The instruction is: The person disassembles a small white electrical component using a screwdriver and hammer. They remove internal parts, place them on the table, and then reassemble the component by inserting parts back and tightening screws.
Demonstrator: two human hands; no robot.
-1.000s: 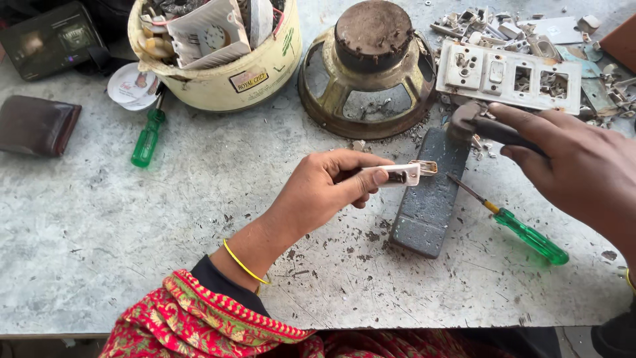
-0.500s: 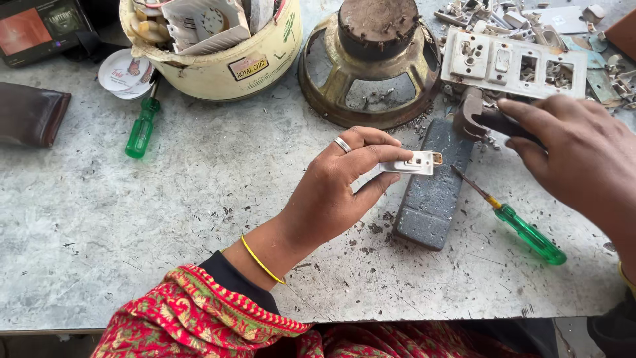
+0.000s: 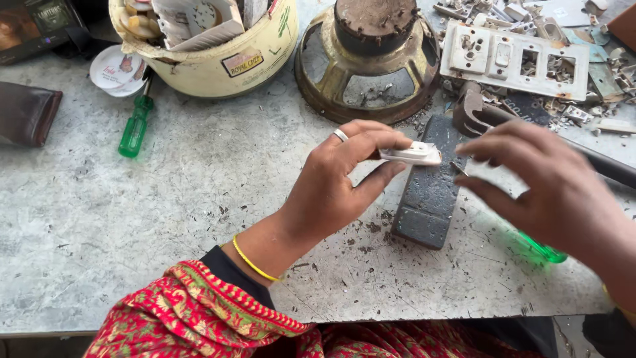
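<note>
Pinching a small white switch part (image 3: 412, 154) between thumb and fingertips, the left hand (image 3: 338, 182) holds it just above the near-left edge of a dark grey block (image 3: 427, 195) lying on the scratched grey worktable (image 3: 165, 219). A ring sits on one finger; a yellow bangle circles the wrist. Right hand (image 3: 550, 189) hovers to the right of the part, fingers loosely spread and slightly blurred, holding nothing that can be made out. Beneath it lies a green-handled screwdriver (image 3: 540, 248), its tip pointing toward the block. Far side of the table: rusty speaker frame (image 3: 368, 59), white switch plate (image 3: 517, 59) with open slots, cream tub (image 3: 225, 56) stuffed with scraps. Second green screwdriver (image 3: 136, 126) lies far left, near a brown wallet (image 3: 26, 116). Dark hammer-like tool (image 3: 480, 116) rests just behind the block.
</note>
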